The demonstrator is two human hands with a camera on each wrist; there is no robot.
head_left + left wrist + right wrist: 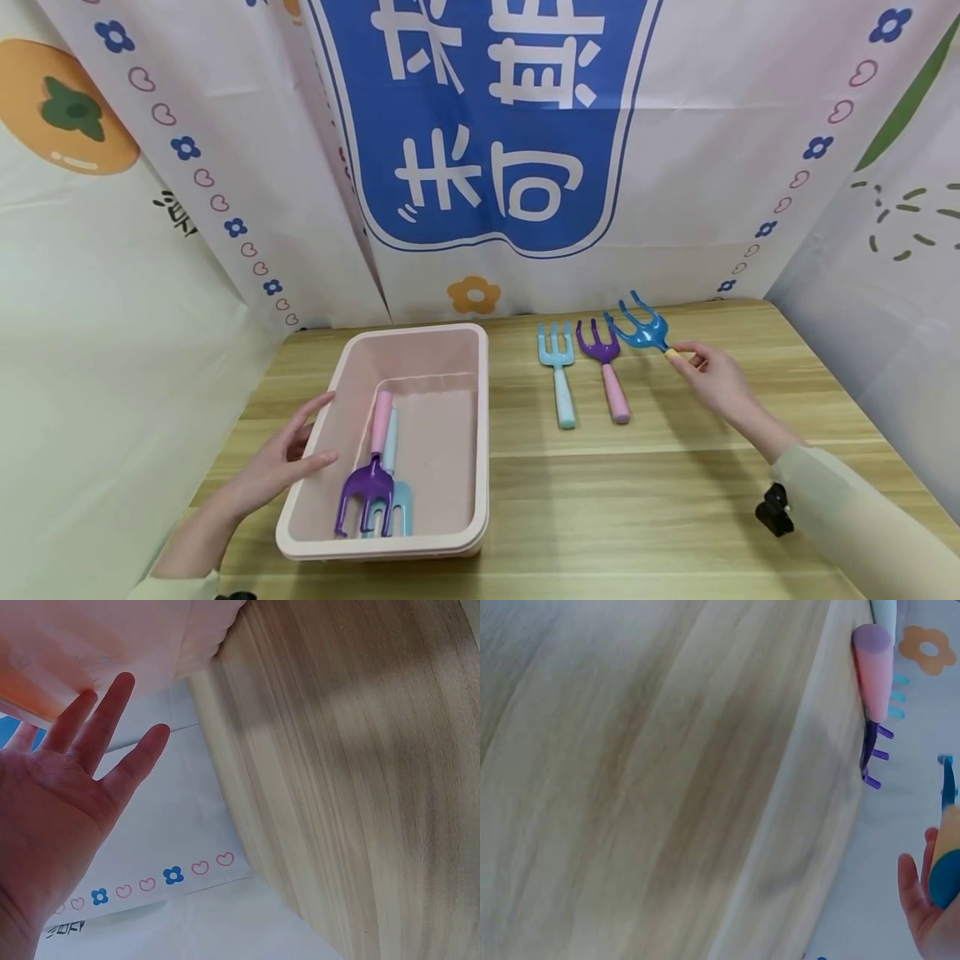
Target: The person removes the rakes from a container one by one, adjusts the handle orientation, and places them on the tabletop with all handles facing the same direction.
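Observation:
My right hand pinches the yellow handle of a blue toy garden fork, its tines pointing up and left above the table's back. The handle end shows in the right wrist view. Left of it lie a purple fork with a pink handle and a light blue fork. My left hand is at the left side of a pale pink bin, fingers spread at its wall. Inside the bin, a purple fork with a pink handle lies over a light blue fork.
The wooden table meets a printed cloth hanging at its back edge. More cloth hangs at the left and right sides. The bin stands on the table's left half, the loose forks near the back to its right.

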